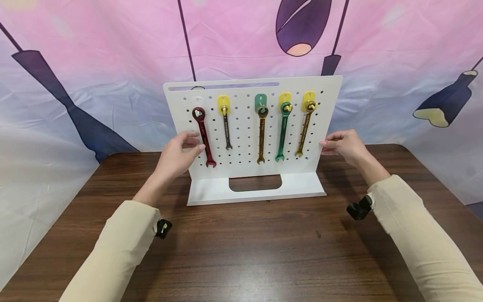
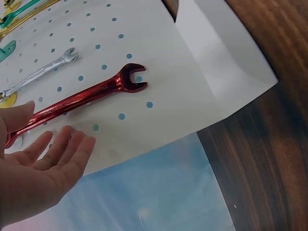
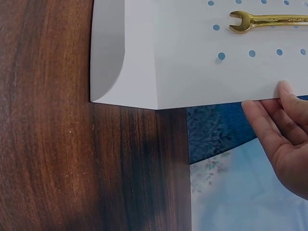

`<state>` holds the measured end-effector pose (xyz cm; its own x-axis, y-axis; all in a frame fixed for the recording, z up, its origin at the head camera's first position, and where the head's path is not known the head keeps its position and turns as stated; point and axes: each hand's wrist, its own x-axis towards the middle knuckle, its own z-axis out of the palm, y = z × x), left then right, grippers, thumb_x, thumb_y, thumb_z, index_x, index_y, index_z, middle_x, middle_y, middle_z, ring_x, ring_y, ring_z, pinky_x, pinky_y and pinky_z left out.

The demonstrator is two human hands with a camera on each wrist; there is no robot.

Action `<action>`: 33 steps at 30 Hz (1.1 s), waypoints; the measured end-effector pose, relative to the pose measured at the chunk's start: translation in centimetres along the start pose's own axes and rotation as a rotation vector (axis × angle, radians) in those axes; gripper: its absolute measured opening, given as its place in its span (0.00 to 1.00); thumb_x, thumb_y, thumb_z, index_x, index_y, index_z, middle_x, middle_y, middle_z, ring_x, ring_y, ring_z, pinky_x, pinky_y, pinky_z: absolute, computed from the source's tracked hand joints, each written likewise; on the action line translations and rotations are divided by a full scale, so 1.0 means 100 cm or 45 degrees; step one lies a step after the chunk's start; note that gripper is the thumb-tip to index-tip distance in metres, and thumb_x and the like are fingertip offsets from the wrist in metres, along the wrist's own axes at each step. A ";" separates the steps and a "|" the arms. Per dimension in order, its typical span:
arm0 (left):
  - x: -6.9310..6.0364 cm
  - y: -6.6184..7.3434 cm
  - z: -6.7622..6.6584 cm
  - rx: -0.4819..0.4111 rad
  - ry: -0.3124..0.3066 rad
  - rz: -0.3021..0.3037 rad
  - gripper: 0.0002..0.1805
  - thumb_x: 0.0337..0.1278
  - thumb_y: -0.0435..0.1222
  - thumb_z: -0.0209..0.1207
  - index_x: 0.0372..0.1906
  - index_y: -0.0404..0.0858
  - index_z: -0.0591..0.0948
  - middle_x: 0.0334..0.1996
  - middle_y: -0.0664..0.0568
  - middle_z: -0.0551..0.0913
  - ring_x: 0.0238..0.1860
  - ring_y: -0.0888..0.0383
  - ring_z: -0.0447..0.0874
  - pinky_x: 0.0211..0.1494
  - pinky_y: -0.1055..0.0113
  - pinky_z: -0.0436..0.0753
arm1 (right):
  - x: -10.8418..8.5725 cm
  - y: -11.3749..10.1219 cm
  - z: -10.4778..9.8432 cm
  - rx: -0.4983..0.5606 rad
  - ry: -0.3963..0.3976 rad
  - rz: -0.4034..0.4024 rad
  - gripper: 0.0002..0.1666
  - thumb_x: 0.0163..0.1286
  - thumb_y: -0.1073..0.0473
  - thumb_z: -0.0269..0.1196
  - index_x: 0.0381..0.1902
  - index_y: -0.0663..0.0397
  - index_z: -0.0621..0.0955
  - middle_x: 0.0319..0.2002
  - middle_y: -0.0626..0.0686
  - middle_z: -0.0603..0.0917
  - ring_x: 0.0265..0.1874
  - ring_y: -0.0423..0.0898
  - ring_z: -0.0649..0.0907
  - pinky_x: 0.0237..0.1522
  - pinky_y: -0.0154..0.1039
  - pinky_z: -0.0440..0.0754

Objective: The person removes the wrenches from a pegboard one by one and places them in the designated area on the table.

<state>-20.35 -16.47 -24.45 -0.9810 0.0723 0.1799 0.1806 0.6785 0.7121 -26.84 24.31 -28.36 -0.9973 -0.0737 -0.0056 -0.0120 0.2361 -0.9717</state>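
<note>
A white pegboard stand (image 1: 243, 161) stands upright on the table, with several combination wrenches hung on its hooks. My left hand (image 1: 177, 153) is at the board's left side, beside the red wrench (image 1: 205, 137). In the left wrist view the fingers (image 2: 72, 149) are apart and loosely bent, and the thumb lies close to the red shaft; whether it touches cannot be told. At the right edge my right hand (image 1: 345, 144) pinches the board, thumb in front and fingertips at the edge. Nearest to it hangs a gold wrench (image 1: 304, 132).
Between the outer wrenches hang a small silver wrench (image 1: 227, 129), another gold wrench (image 1: 261, 136) and a green wrench (image 1: 283, 134). The stand's white base lip rests on the dark wooden table (image 1: 241, 243). Behind is a patterned pink and blue cloth (image 1: 124, 54).
</note>
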 end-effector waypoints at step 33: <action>0.014 0.016 -0.004 -0.149 0.109 0.111 0.10 0.62 0.27 0.49 0.47 0.28 0.70 0.42 0.37 0.79 0.40 0.47 0.80 0.44 0.61 0.84 | 0.001 0.002 0.002 -0.089 0.026 -0.013 0.11 0.63 0.69 0.58 0.38 0.78 0.76 0.27 0.51 0.81 0.27 0.45 0.84 0.38 0.42 0.85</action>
<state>-21.43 -15.55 -22.74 -0.9526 0.0614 0.2980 0.2767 0.5819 0.7647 -26.89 24.20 -28.54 -0.9983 -0.0568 0.0099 -0.0266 0.3028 -0.9527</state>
